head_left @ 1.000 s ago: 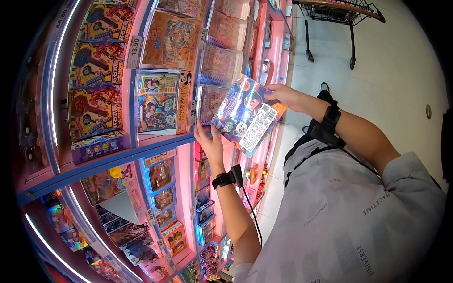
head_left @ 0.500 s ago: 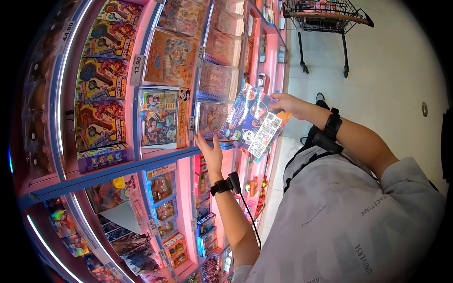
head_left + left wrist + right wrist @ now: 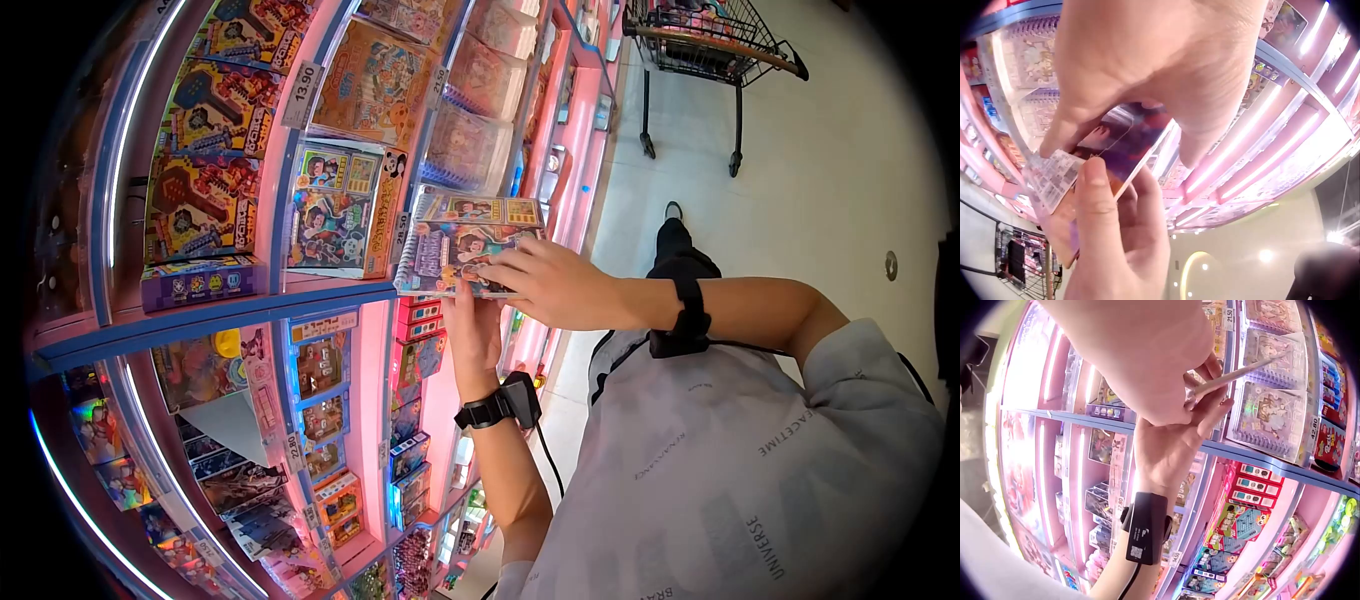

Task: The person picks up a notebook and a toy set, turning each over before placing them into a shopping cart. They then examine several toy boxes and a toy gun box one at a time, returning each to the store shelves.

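At the far left of the head view, yellow toy boxes (image 3: 205,205) stand in a row on the pink shelving, behind a blue shelf edge (image 3: 200,322). Next, to their right, is a boxed set (image 3: 330,230) whose artwork resembles that of the item in hand.

The item, a spiral-bound book (image 3: 465,225), is held just beyond the 28.50 price tag (image 3: 401,238), its binding toward the shelf. Half a second ago its labelled back faced the person; now the printed front does. The left wrist view confirms the white label (image 3: 1057,178) on the underside. Judged from this, inspection has passed from the back to the front.

The left hand (image 3: 475,335) is below the book, palm up, fingers largely extended and grasping nothing firmly; they appear to meet its lower edge, though the exact contact is partly hidden.

The right hand (image 3: 565,285) has moved in from the far corner to lie across the cover. Its fingers are spread over the front and its thumb presses the labelled side, pinching the book between them; this hand is judged to carry the weight.

At the far right, a shopping cart (image 3: 710,45) stands on the floor, well apart.
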